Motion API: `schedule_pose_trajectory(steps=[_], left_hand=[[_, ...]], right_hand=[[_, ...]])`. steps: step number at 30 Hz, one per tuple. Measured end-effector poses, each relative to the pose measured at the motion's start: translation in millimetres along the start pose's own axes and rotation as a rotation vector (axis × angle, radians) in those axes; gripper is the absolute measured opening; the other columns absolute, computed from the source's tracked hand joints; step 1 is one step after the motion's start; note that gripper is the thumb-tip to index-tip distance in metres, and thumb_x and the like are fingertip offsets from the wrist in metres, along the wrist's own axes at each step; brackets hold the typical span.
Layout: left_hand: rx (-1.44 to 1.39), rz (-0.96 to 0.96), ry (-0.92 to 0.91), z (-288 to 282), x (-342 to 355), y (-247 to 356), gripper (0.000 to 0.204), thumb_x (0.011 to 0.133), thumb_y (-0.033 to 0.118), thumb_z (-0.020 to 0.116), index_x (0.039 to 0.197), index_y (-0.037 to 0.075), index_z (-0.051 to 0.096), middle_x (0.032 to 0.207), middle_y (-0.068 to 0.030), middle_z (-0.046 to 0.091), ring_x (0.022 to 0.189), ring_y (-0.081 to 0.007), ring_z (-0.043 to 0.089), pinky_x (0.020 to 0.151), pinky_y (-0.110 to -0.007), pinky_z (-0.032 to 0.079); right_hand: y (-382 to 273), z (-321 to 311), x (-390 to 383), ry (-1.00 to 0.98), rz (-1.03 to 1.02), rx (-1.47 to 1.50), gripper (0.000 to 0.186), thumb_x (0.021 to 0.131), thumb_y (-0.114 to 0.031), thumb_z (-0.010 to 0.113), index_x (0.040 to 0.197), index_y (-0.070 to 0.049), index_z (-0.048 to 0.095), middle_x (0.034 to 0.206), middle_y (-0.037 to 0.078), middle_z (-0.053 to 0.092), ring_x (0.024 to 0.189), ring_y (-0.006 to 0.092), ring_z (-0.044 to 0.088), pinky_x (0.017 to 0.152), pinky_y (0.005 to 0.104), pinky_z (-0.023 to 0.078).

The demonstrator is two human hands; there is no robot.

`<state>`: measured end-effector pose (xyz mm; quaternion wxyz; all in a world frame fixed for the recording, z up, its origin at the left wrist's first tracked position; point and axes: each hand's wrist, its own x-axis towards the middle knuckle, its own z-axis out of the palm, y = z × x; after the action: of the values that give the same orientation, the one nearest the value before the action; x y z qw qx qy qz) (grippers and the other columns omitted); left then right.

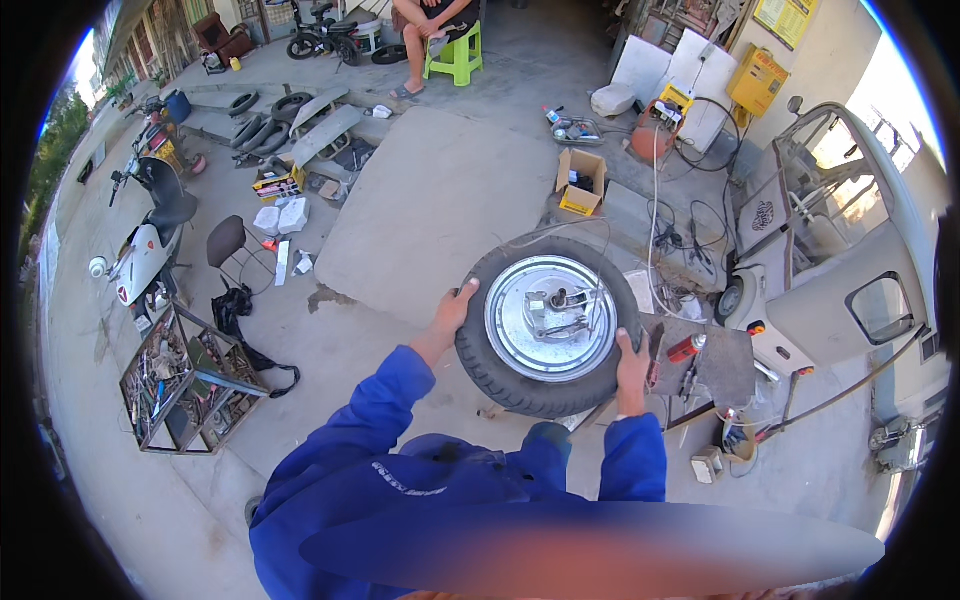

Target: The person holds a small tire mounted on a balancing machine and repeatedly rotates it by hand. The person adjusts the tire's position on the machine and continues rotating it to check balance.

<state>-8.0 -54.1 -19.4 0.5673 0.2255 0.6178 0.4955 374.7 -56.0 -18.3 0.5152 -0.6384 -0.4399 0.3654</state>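
Between my two hands is a scooter wheel [552, 318] with a black tyre and a silver hub, its axle and a bracket facing up. My left hand [452, 318] grips the tyre's left side, thumb on top. On the right side my right hand [631, 368] clasps the tyre, thumb also on top. The fingers of both hands are partly hidden under the rubber. A thin cable [602, 265] runs from the hub across the tyre. Just right of the wheel, a small work table [725, 365] carries a red spray can [686, 348] and several hand tools.
A metal tool rack [190, 390] stands at the left, near a white scooter [145, 265]. Ahead lie a cardboard box [581, 183], an orange compressor [655, 138] with hoses, and loose tyres [268, 135]. A small white vehicle [830, 230] is parked right. A person sits on a green stool [458, 58].
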Motion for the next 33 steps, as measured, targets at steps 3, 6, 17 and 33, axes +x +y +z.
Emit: schedule_pose_trajectory(steps=[3,6,17,33], left_hand=[[0.127,-0.038,-0.275,-4,59,30,0.076,0.101,0.056,0.065,0.142,-0.008,0.058,0.128,-0.0225,0.071,0.108,-0.0279,0.073,0.094,-0.040,0.059],[0.148,-0.036,-0.407,5,75,41,0.072,0.102,0.056,0.064,0.140,-0.005,0.062,0.125,-0.0214,0.073,0.104,-0.0270,0.074,0.094,-0.040,0.059],[-0.158,0.062,0.223,7,-57,-84,0.088,0.102,0.060,0.061,0.146,-0.014,0.043,0.139,-0.0263,0.057,0.124,-0.0313,0.060,0.104,-0.041,0.051],[0.130,0.029,-0.216,-12,58,23,0.076,0.098,0.060,0.067,0.142,-0.002,0.057,0.131,-0.0177,0.068,0.116,-0.0259,0.068,0.098,-0.042,0.056]], right_hand=[[-7,23,-72,0.219,0.006,-0.016,0.092,0.095,-0.042,0.074,0.156,0.016,0.037,0.155,0.034,0.048,0.144,0.0398,0.049,0.120,0.0419,0.036],[-16,28,-93,0.283,0.010,0.012,0.094,0.096,-0.044,0.073,0.156,0.017,0.034,0.157,0.037,0.044,0.146,0.0424,0.045,0.122,0.0421,0.033],[-17,3,102,-0.464,0.101,0.096,0.073,0.093,-0.033,0.080,0.145,0.012,0.055,0.126,0.022,0.072,0.107,0.0243,0.072,0.093,0.0340,0.057],[-19,5,-60,0.050,0.088,0.184,0.110,0.088,-0.053,0.080,0.160,0.013,0.029,0.151,0.035,0.051,0.142,0.0377,0.052,0.117,0.0395,0.040]])
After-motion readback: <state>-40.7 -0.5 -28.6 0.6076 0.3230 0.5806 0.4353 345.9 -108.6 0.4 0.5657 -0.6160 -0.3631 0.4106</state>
